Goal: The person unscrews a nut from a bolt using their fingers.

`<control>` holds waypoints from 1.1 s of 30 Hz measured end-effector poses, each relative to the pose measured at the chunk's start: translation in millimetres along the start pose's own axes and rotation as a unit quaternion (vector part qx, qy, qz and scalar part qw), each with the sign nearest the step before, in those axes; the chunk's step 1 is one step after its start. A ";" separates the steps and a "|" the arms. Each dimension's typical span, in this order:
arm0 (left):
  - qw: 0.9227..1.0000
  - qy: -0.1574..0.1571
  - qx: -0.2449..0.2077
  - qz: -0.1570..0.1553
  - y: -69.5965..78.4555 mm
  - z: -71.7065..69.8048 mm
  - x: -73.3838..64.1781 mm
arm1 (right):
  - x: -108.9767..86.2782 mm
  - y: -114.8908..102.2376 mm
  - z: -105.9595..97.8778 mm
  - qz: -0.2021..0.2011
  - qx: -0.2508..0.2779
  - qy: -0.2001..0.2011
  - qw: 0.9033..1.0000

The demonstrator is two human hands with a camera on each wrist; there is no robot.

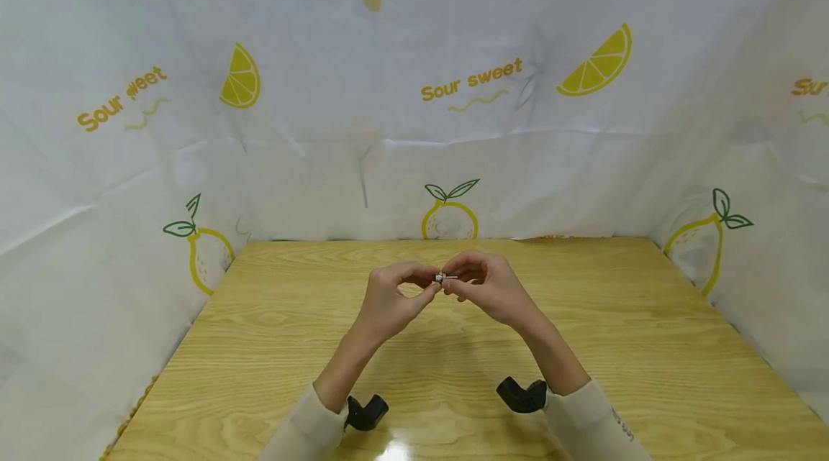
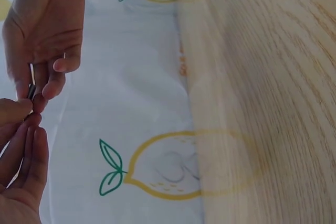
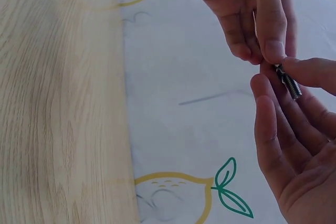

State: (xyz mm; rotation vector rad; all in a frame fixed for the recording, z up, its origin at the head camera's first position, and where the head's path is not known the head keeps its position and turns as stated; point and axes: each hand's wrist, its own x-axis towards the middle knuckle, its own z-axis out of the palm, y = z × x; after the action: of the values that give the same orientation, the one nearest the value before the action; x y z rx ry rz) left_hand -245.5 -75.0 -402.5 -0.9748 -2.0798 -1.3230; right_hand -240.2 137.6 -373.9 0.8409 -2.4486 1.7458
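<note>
Both hands meet over the table, fingertip to fingertip, around a small metal bolt (image 1: 440, 277). In the right wrist view the bolt (image 3: 291, 86) shows a silver threaded shank sticking out. My left hand (image 1: 396, 300) pinches the bolt's left end between thumb and fingers. From the other side my right hand (image 1: 495, 290) has its thumb and fingertips on it, the thin end lying between them. Fingertips hide part of the bolt; only a short dark piece of the bolt (image 2: 31, 92) shows in the left wrist view.
Below the hands lies a wood-grain table (image 1: 259, 375). White cloth (image 1: 324, 87) printed with lemons and lettering hangs behind it and at both sides. A black angled piece (image 1: 367, 412) sits at the left cuff, another black piece (image 1: 522, 395) at the right cuff.
</note>
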 end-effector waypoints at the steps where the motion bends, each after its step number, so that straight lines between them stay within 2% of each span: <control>1: 1.000 0.000 0.003 0.001 -0.1 -0.1 0.1 | 0.1 -0.4 0.3 0.002 -0.001 0.001 1.000; 5: 1.000 0.003 0.013 0.006 -1.1 0.1 0.2 | 0.1 0.1 1.3 0.005 -0.006 0.004 1.000; 11: 0.999 0.014 0.036 0.037 -2.4 -0.7 0.9 | 0.3 3.6 3.1 -0.007 -0.008 0.018 1.000; 15: 0.998 0.018 0.035 0.050 -4.0 -0.8 1.5 | 0.4 3.3 4.1 -0.007 -0.008 0.026 1.000; 20: 0.998 0.018 0.033 0.055 -4.9 -0.2 2.1 | -0.8 2.2 2.2 -0.005 -0.018 0.033 0.999; 27: 0.998 0.018 0.035 0.048 -2.5 0.2 2.8 | -1.5 2.9 0.2 -0.030 0.001 0.038 0.999; 33: 0.997 0.025 0.044 0.057 -2.1 -0.3 2.3 | 0.7 5.8 -1.0 -0.009 -0.015 0.012 1.000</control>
State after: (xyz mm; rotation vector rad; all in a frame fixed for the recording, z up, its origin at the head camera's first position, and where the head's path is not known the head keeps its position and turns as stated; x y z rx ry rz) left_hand -248.5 -75.1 -401.9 -0.9973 -1.9961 -1.1772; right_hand -243.6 139.5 -378.4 0.8332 -2.4374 1.6990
